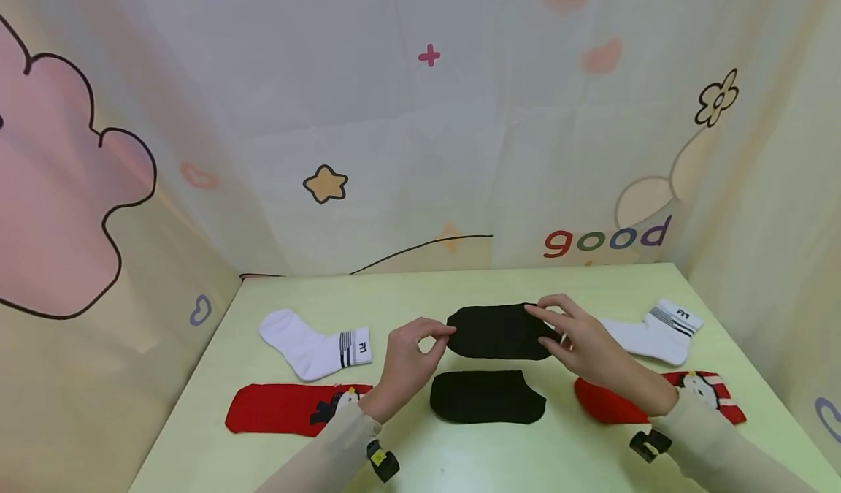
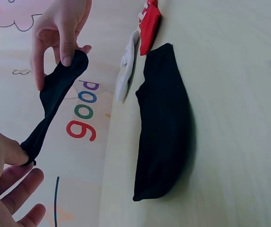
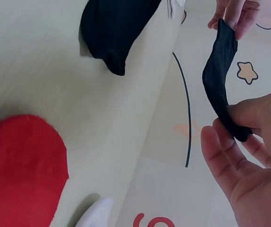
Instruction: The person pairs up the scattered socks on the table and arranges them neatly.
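Note:
Stretched between both hands is a black sock (image 1: 496, 332), held up off the table, as both wrist views show. My left hand (image 1: 410, 354) pinches its left end between thumb and fingertips. At the other end my right hand (image 1: 578, 339) grips the sock with thumb below and fingers above. A second black sock (image 1: 486, 398) lies flat on the table just below the held one in the head view; the left wrist view shows this lying black sock (image 2: 163, 127) at full length.
On the left lie a white striped sock (image 1: 309, 347) and a red sock (image 1: 269, 409) partly behind the left wrist. Another white sock (image 1: 670, 336) and red sock (image 1: 604, 403) lie on the right, the red one partly under the right forearm. A printed curtain (image 1: 394, 113) backs the table (image 1: 420, 288).

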A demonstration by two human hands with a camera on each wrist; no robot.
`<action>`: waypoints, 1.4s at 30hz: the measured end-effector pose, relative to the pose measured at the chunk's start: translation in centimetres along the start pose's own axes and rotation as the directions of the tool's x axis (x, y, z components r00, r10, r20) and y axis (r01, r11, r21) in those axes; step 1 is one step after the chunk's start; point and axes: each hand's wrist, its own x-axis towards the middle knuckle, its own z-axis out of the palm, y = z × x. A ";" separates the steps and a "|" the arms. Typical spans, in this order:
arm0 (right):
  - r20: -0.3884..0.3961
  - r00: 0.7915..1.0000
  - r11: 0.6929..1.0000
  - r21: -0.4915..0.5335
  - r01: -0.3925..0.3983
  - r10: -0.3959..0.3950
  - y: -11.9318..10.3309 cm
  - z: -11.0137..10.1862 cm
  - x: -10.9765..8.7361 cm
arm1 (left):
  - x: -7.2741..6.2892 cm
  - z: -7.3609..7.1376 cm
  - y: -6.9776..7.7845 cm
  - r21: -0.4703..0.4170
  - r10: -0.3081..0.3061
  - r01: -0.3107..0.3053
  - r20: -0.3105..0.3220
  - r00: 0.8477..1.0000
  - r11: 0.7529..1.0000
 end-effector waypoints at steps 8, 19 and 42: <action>0.016 1.000 1.000 0.028 0.000 0.000 -0.6 0.7 -0.5 | -1.0 -0.6 0.3 0.033 -0.032 0.030 0.033 0.999 0.999; 0.054 0.997 0.997 0.064 -0.053 0.049 -0.9 1.9 -1.5 | -2.5 -0.6 0.1 0.086 -0.014 0.009 0.056 0.998 0.996; 0.160 0.981 0.985 0.115 -0.132 0.113 -1.9 4.1 -3.1 | -5.3 -1.0 -0.5 0.115 -0.072 0.053 0.166 0.984 0.992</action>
